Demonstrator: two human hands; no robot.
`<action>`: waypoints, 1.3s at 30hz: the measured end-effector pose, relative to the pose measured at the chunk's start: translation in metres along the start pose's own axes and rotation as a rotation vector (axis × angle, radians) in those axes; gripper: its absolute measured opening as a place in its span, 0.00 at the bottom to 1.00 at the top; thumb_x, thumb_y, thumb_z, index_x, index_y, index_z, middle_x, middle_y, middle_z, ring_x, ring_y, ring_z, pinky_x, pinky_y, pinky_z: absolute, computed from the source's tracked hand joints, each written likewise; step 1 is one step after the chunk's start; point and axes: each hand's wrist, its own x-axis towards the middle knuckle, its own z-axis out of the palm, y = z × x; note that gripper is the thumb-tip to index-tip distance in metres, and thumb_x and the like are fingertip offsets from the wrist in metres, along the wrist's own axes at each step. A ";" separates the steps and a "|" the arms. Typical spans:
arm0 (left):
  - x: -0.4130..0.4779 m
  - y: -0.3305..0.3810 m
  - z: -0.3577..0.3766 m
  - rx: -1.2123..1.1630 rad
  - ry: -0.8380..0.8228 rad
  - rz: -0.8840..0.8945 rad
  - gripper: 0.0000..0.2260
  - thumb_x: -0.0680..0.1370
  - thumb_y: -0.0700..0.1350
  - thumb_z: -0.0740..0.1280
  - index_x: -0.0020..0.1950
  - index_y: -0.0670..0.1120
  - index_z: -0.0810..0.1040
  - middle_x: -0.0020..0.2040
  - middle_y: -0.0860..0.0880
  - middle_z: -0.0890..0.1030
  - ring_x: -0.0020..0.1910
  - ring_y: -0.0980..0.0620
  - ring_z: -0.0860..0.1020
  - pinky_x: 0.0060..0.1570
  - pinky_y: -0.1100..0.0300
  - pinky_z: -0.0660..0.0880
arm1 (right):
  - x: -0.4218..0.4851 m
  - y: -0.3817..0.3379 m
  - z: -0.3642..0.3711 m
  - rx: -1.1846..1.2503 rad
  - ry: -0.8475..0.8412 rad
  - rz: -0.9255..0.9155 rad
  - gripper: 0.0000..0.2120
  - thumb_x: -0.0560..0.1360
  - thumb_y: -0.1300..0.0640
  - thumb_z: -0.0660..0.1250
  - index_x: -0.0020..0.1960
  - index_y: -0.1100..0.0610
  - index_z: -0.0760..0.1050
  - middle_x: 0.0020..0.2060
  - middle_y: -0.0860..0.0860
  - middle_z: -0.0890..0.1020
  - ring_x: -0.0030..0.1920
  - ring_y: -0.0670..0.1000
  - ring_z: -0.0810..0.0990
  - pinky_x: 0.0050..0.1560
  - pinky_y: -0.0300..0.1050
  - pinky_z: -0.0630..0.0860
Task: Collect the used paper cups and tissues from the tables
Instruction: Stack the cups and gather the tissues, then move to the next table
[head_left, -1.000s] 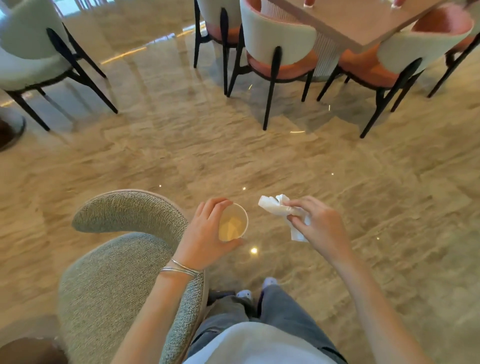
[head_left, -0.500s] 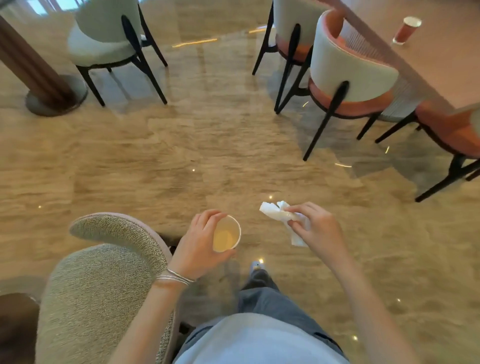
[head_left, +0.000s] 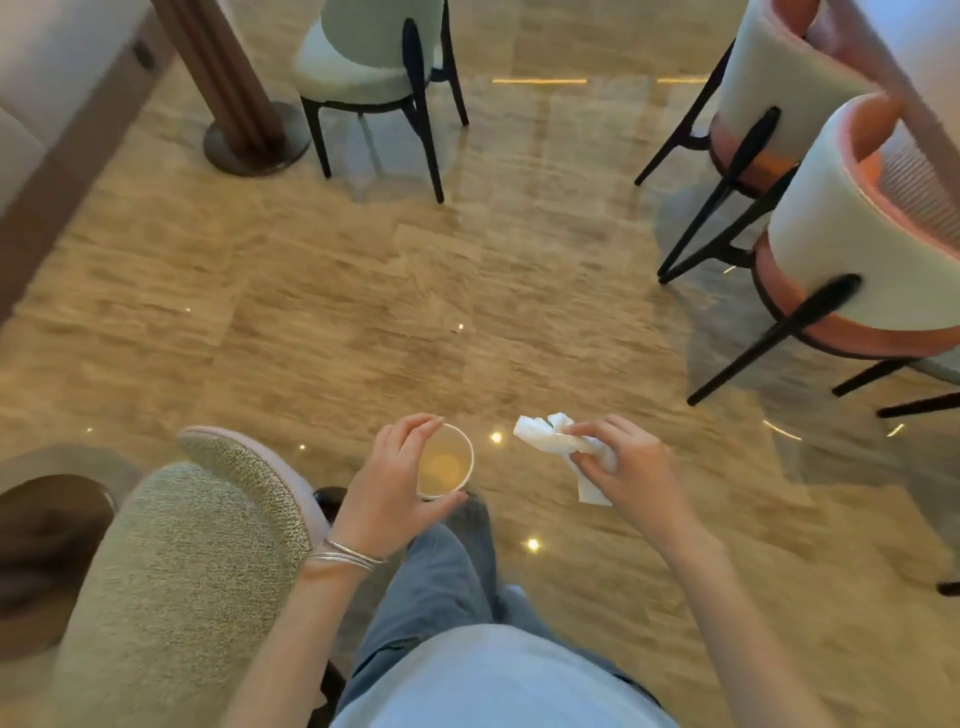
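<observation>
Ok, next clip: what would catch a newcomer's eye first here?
The two hands low in the middle: the left hand holds an open paper cup, and the right hand pinches a crumpled white tissue beside it. Around them lie glossy floor and chairs, a speckled chair at lower left.

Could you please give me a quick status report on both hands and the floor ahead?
Left hand grips paper cup, upright. Right hand grips crumpled tissue. Open floor ahead; grey chair at left, orange chairs right.

A café or hotel lounge: polished stone floor (head_left: 363, 322), upholstered dining chairs (head_left: 852, 249), pedestal table base (head_left: 249, 140).
</observation>
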 end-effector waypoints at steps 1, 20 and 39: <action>0.009 -0.005 -0.001 -0.001 -0.003 -0.008 0.34 0.64 0.51 0.77 0.66 0.41 0.70 0.62 0.46 0.73 0.60 0.48 0.71 0.58 0.61 0.66 | 0.012 -0.001 0.003 0.008 -0.013 0.000 0.10 0.70 0.57 0.71 0.50 0.48 0.80 0.44 0.44 0.80 0.43 0.47 0.78 0.40 0.47 0.74; 0.230 -0.131 -0.121 0.036 0.083 0.019 0.34 0.64 0.49 0.77 0.66 0.39 0.70 0.63 0.44 0.73 0.60 0.44 0.72 0.59 0.57 0.68 | 0.300 -0.107 0.027 -0.005 0.051 -0.149 0.11 0.70 0.57 0.72 0.51 0.47 0.79 0.41 0.42 0.78 0.40 0.47 0.77 0.38 0.45 0.72; 0.425 -0.256 -0.208 -0.052 0.292 -0.269 0.35 0.65 0.47 0.77 0.68 0.40 0.69 0.64 0.46 0.72 0.60 0.48 0.69 0.63 0.64 0.60 | 0.596 -0.190 0.071 -0.020 -0.203 -0.317 0.12 0.71 0.56 0.70 0.54 0.46 0.78 0.46 0.43 0.79 0.41 0.48 0.76 0.40 0.46 0.74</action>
